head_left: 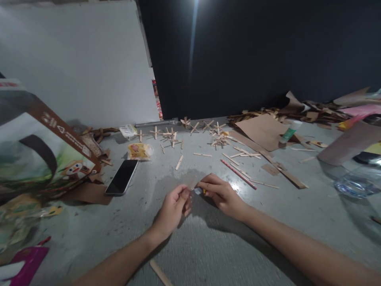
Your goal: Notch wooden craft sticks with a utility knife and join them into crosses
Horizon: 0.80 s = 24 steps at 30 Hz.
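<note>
My left hand (175, 203) is closed in a pinch, with thumb and fingertips together; what lies between them is too small to make out. Facing it, my right hand (222, 196) is closed round a small white and yellow object (198, 191), mostly covered by the fingers. The fingertips of both hands nearly meet above the grey table. Just beyond them lie loose wooden craft sticks (179, 162) and a red patterned pencil (238, 174). Farther back, several craft sticks are joined into crosses (195, 128).
A phone (122, 177) and a yellow packet (139, 151) lie to the left, near a printed bag (44, 147). A purple glue gun (28, 264) is at the lower left. Cardboard (262, 130), a green-and-white tube (291, 132) and a clear plastic bottle (355, 184) occupy the right.
</note>
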Tool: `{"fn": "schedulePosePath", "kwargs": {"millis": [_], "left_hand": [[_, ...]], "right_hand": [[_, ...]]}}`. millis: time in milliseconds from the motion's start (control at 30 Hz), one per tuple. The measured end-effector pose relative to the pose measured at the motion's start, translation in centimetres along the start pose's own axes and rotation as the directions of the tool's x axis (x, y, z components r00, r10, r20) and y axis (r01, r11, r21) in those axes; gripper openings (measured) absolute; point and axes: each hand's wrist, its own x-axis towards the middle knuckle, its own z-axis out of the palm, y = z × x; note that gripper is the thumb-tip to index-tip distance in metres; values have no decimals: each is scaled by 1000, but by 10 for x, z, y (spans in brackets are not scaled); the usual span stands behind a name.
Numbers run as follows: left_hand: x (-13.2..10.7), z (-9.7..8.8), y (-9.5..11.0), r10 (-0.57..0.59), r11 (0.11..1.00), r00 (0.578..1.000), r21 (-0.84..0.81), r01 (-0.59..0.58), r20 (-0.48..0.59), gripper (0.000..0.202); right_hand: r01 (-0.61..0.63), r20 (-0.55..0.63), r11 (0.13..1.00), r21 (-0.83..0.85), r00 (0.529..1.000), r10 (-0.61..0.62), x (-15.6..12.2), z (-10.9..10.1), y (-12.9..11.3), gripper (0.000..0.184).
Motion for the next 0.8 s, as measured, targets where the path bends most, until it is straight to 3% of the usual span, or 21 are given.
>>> {"fn": "schedulePosePath", "kwargs": {"millis": [300,800], "left_hand": [[-4,-1,-1,17,998,997,53,-21,69,50],[-6,1,1,35,998,997,46,-38,69,51]], "right_hand": [[-4,-17,1000,20,1000,4,0,-1,2,32],[-25,5,999,43,1000,25,1,-3,-4,33]]}}
